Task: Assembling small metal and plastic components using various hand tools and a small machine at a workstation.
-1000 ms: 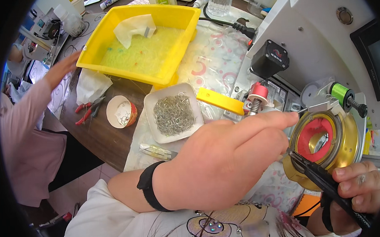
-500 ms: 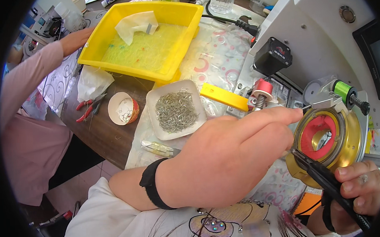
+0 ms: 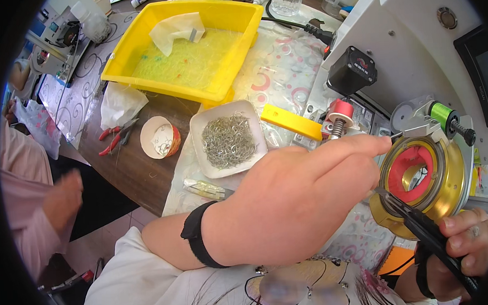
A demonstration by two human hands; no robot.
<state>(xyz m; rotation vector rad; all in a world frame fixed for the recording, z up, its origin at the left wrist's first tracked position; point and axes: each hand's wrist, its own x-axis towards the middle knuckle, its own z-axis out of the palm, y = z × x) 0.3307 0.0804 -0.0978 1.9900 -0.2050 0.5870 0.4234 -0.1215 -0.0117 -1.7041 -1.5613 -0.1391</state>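
Observation:
My left hand (image 3: 307,204), with a black band round its wrist, reaches across to the right. Its fingers are bent together, the index finger stretched toward the rim of a gold ring-shaped machine head (image 3: 450,191) with a red inner ring (image 3: 398,175). What the fingertips pinch, if anything, is hidden. My right hand (image 3: 472,240), at the lower right, grips a long black tweezer-like tool (image 3: 419,223). The tool's narrow tips point up-left, close to my left fingers and in front of the gold ring.
A white tray of small silvery hooks (image 3: 198,149) lies left of my hand. Behind it stands a yellow bin (image 3: 197,94) with fine strands. A paper cup (image 3: 172,142), red-handled pliers (image 3: 113,138) and a co-worker's hand (image 3: 64,198) are further left. A green spool (image 3: 440,112) sits above the ring.
The co-worker's arm has drawn back from beside the yellow bin toward their lap. My right hand and the black tool have shifted slightly; my left hand keeps its place by the ring.

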